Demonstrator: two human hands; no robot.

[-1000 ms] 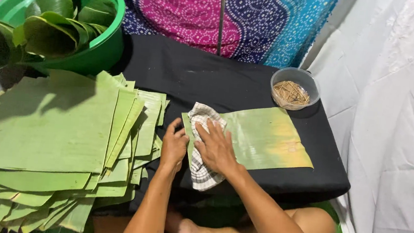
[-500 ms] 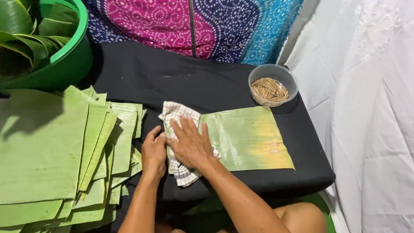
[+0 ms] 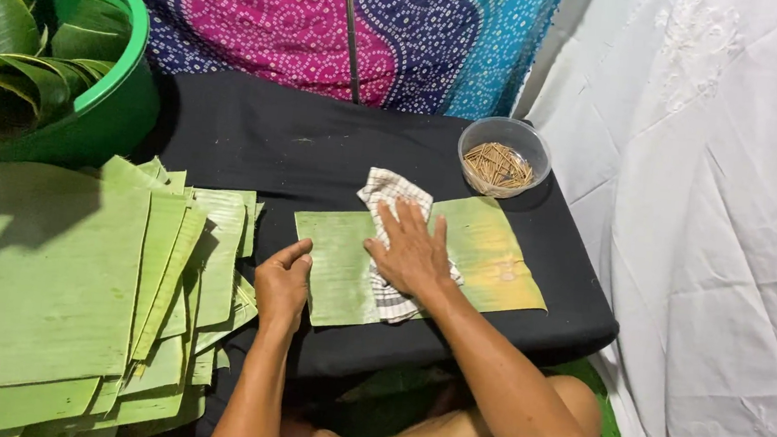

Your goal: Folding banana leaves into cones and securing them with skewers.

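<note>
1. Green banana leaf point(image 3: 498, 247) lay flat on the black table point(image 3: 254, 146), its near edge toward the person.
2. Right hand point(image 3: 412, 249), fingers spread, pressed a checked cloth point(image 3: 393, 191) onto the leaf mid-wipe, by my judgement.
3. Left hand point(image 3: 283, 280) pinned the leaf's left edge, open and flat.
4. Next move needs that edge held down.

Surroundings noted: leaves, tub, bowl, cloths.
Leaf stack point(image 3: 55, 283) lies left; green tub point(image 3: 122, 101) holds rolled leaves point(image 3: 9, 54); bowl of sticks point(image 3: 503, 157) sits on black table point(image 3: 264, 142); white cloth point(image 3: 715, 228) hangs right.

Home floor workspace, patterned cloth backdrop point(image 3: 330, 26), white sheet point(image 3: 715, 228), low black-covered table point(image 3: 255, 141), stacked banana leaves point(image 3: 46, 282)
</note>
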